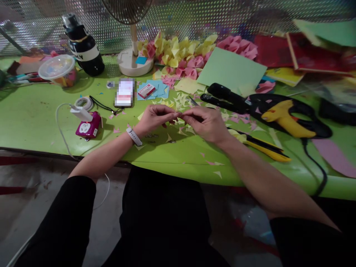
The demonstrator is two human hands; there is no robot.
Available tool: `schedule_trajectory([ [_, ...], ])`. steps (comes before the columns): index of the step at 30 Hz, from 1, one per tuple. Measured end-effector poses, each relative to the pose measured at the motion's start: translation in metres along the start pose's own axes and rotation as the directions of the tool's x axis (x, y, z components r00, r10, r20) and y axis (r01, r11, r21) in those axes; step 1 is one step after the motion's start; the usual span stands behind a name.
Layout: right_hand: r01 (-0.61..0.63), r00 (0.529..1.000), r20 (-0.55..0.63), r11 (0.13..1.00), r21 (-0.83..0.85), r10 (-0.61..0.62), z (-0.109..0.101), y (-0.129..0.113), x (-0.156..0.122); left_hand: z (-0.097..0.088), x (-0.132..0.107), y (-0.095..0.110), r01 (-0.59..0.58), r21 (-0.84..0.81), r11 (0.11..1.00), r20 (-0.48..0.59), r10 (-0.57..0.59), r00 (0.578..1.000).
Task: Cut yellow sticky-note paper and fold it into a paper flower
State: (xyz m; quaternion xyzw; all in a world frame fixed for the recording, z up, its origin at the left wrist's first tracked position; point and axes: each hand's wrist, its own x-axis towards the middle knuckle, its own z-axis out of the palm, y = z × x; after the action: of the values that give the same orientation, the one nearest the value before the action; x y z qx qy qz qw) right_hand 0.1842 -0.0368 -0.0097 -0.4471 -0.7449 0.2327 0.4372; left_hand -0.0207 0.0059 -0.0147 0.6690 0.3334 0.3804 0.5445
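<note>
Both hands meet fingertip to fingertip above the green table [155,157], over a litter of paper scraps [180,101]. My left hand [155,116], with a white band at its wrist, is closed in a pinch. Opposite it, my right hand [205,122] pinches too, thumb against index finger. Whatever sits between the fingertips is too small to make out. Just beyond the hands lie a small red-and-white box [146,91] and blue paper squares [160,88]. A yellow-and-black utility knife [267,148] rests beside my right forearm.
Behind stand a black bottle [86,52], a fan base [133,65] and folded yellow and pink paper flowers [180,48]. At right lie a black stapler [225,97] and a yellow glue gun [289,116] with its cord. A purple power adapter [88,126] and a phone [124,92] are at left.
</note>
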Motion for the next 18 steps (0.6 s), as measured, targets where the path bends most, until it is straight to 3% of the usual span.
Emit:
schedule_trajectory([
  [8,-0.018,0.999,0.034,0.997,0.071,0.015,-0.0019,-0.0058,0.0001,0.0019,0.0008,-0.0032,-0.074,-0.044,0.996,-0.008,0.073,0.997],
  [18,-0.130,0.985,0.129,0.981,0.143,0.111,-0.0029,0.0029,-0.0045,0.0037,0.0025,-0.0063,-0.015,-0.107,0.994,0.018,0.017,1.000],
])
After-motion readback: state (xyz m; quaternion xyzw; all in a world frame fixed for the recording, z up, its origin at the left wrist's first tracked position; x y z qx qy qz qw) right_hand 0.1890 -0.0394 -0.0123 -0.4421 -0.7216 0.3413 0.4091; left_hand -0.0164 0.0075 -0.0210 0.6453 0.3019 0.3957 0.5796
